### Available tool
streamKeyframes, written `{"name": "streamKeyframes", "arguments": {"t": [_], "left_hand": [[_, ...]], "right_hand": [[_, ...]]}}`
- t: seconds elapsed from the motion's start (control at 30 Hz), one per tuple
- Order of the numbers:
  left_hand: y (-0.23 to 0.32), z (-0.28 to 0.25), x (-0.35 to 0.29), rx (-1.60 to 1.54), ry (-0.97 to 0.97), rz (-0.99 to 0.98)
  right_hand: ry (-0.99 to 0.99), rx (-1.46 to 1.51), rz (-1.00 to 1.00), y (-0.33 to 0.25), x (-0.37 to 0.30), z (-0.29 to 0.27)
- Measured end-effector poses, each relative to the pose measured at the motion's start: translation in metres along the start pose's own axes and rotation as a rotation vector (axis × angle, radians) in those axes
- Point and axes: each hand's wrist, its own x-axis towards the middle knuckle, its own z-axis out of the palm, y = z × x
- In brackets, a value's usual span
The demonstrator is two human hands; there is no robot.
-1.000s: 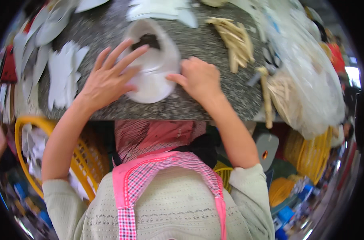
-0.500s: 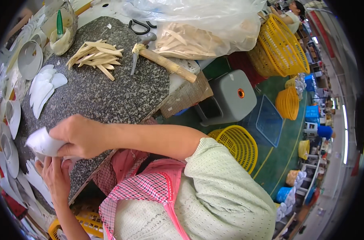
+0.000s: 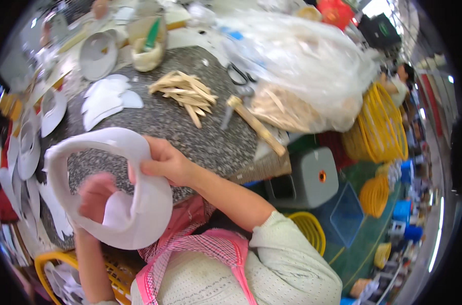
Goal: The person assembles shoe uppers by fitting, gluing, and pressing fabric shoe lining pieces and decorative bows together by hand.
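A white ring-shaped piece (image 3: 155, 208), broad and rounded with a large oval opening, is held up over the near part of the stone slab. My right hand (image 3: 165, 162) pinches its right rim, thumb on top and fingers behind. Through the opening shows my left hand (image 3: 95, 198), smeared by motion, beside a white flap inside the ring; its grip is not clear. Beyond the ring, thin white curved cut pieces (image 3: 106, 104) lie fanned out on the slab (image 3: 190, 147). A pile of flat wooden strips (image 3: 185, 91) is to their right.
A wooden-handled hammer (image 3: 259, 127) and black-handled scissors (image 3: 238, 75) lie beyond my right forearm. Nearby is a clear plastic bag (image 3: 312, 66) of wooden strips. A pot (image 3: 148, 57) holds a green-handled tool. Rounded white pieces (image 3: 27, 150) line the left; a yellow basket (image 3: 40, 264) stands below.
The white piece has been turned and opened out toward me, showing its ring shape. My right hand has moved right with it. My view has shifted, so the slab's contents appear farther right and lower.
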Motion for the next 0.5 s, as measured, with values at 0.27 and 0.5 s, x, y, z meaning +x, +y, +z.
{"name": "streamKeyframes", "arguments": {"t": [0.27,0.5], "left_hand": [[-0.032,0.005,0.004,-0.267,-0.220,0.290],[0.012,0.020,0.036,0.776,0.208,0.058]], "right_hand": [[-0.033,-0.043,0.337,0.006,-0.005,-0.025],[0.352,-0.837,-0.077,-0.002,0.002,-0.033]]}}
